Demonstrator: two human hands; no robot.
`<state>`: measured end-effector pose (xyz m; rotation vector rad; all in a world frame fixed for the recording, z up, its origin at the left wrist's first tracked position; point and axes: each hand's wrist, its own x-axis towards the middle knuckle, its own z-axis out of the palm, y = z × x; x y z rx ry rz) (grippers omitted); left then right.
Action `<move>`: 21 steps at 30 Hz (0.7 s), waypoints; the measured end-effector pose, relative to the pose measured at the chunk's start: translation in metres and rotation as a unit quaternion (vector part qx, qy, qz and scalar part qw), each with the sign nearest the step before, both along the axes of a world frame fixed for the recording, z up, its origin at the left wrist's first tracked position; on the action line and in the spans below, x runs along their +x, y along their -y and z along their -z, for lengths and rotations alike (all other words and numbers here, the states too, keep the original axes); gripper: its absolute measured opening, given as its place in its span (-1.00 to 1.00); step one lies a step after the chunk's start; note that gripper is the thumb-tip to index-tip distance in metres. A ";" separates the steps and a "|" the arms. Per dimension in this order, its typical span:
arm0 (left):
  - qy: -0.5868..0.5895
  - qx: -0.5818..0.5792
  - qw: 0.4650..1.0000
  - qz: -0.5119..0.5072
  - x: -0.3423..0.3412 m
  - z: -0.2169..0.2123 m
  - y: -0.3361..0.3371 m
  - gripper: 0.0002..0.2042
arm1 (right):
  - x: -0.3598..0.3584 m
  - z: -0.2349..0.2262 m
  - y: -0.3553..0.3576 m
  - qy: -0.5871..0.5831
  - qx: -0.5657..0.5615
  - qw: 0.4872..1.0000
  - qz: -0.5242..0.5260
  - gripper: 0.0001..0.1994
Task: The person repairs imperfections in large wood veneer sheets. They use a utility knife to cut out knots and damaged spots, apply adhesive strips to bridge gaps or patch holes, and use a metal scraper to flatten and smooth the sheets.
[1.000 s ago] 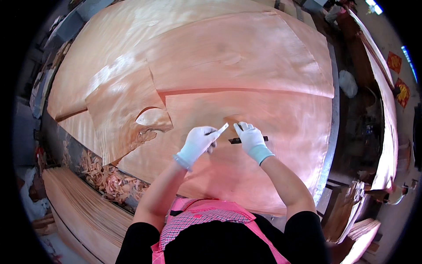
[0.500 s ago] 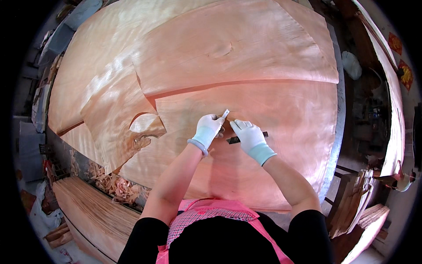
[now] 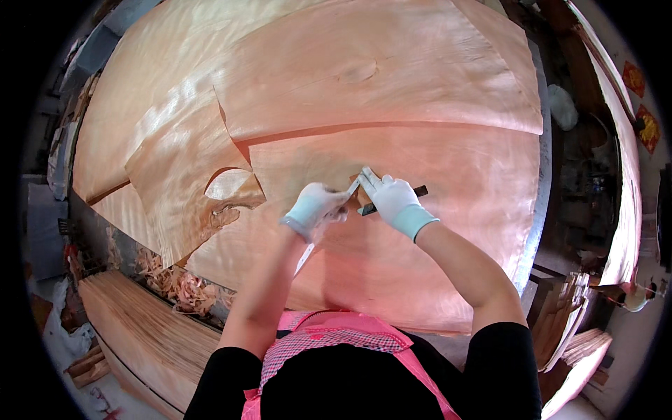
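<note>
Over the veneer sheet (image 3: 434, 161), our left hand (image 3: 316, 206) pinched a white strip (image 3: 353, 185) while our right hand (image 3: 393, 199), closed on a dark knife (image 3: 418, 190), needed steady, flat pressure.

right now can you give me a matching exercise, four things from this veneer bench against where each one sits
Things:
1. left hand
2. right hand
3. pile of wood scraps
4. oval hole in the veneer sheet

Places:
A. below the bench's left edge
B. on a dark tool, right of the other hand
C. left of both hands, in the torn sheet
D. pinching a pale strip at mid-bench

Pairs: 1-D, 2-B, 3-A, 4-C
</note>
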<state>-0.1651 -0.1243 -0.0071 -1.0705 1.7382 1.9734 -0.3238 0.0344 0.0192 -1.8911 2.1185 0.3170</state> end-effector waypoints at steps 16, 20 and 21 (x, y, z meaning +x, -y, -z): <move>-0.072 -0.073 0.976 -0.193 0.034 -0.072 -0.023 -0.75 | -0.009 -0.028 -0.004 0.017 0.037 0.999 -0.030 -0.35; -0.049 0.026 0.990 -0.131 0.024 -0.062 -0.055 -0.76 | 0.011 -0.036 -0.048 0.487 -0.177 0.795 0.316 -0.43; -0.039 0.050 0.992 -0.110 0.024 -0.054 -0.063 -0.76 | 0.018 -0.040 -0.056 0.531 -0.116 0.758 0.360 -0.51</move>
